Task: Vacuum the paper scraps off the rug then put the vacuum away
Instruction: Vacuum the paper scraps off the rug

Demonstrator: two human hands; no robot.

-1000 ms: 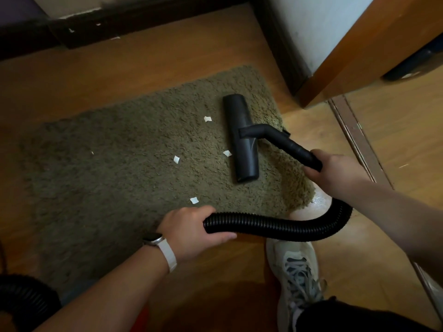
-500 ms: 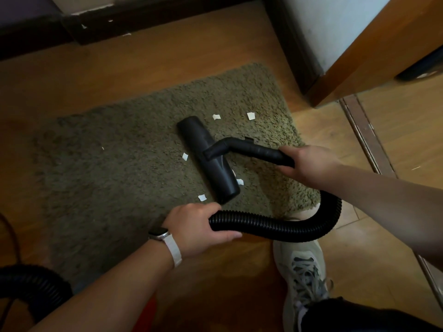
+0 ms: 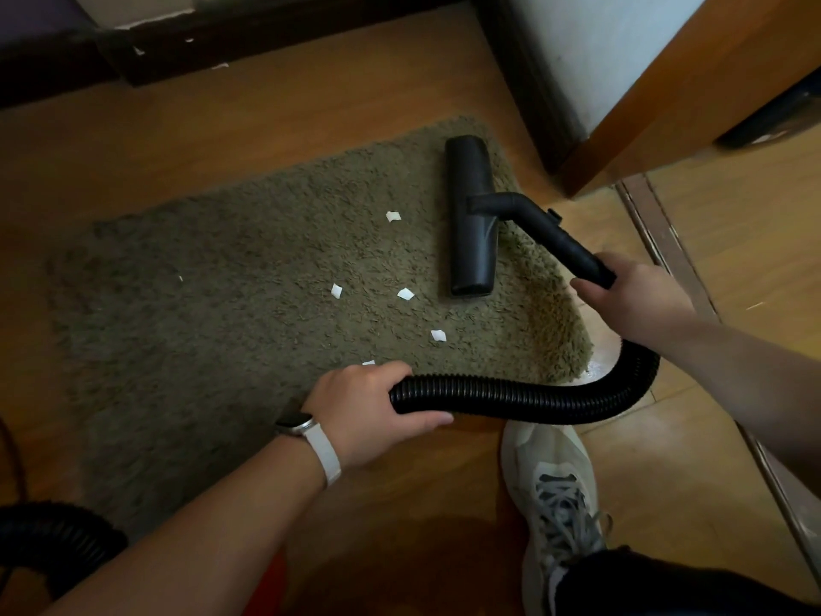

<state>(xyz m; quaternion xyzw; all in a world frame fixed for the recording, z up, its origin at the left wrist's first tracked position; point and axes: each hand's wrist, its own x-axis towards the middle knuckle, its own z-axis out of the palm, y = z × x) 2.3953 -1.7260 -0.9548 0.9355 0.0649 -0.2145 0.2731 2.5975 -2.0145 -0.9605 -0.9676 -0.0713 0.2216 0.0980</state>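
Black vacuum nozzle (image 3: 471, 224) back at right edge of rug (image 3: 222, 304) after mid-rug sweep; paper scraps (image 3: 336, 291) remain left of it. Hose (image 3: 511, 395) clasped in curled left grip (image 3: 368, 406), wand (image 3: 559, 242) in right grip (image 3: 639, 300). More passes needed.

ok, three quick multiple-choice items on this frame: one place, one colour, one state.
1. Where is the nozzle? A) on the rug, right end B) beside the rug C) lifted clear of it
2. Colour of the paper scraps? A) blue B) white C) yellow
3. Left hand? A) flat on the rug B) pinching a scrap C) gripping the hose
Key: 1A, it lies on the pile near the right edge; 2B, white against olive; 3C, fingers curl round the ribbed hose; the right hand grips the wand.
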